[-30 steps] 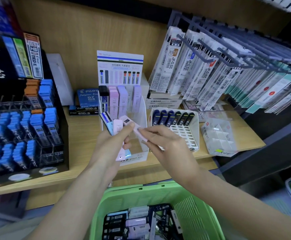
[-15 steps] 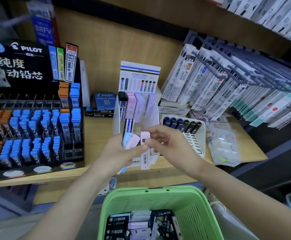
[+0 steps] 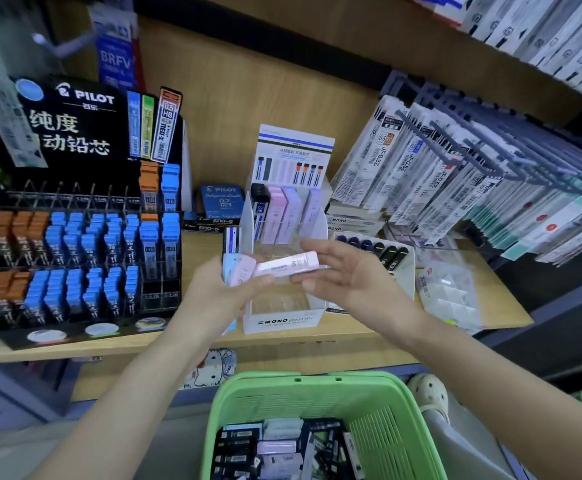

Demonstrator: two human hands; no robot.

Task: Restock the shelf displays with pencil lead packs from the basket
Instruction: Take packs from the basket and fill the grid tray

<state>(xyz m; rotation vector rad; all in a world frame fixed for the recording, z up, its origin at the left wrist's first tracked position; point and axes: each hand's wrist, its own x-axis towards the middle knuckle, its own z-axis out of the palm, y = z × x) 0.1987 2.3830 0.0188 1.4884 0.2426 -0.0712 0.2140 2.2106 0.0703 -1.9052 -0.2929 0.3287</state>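
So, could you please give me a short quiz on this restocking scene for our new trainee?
1. True or false: the green basket is empty.
2. The pink pack pinched in the fingers of the right hand lies: A) upright, B) roughly level, C) in the basket.
3. What brand name is printed on the front of the white display?

Key: 1 false, packs lie in it; 2 B; 3 MONO.

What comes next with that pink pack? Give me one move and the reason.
Probably tip the pink pack upright and slot it into the MONO display. The right hand pinches it sideways above the box, whose front slots look empty, while similar pink packs stand in its back row.
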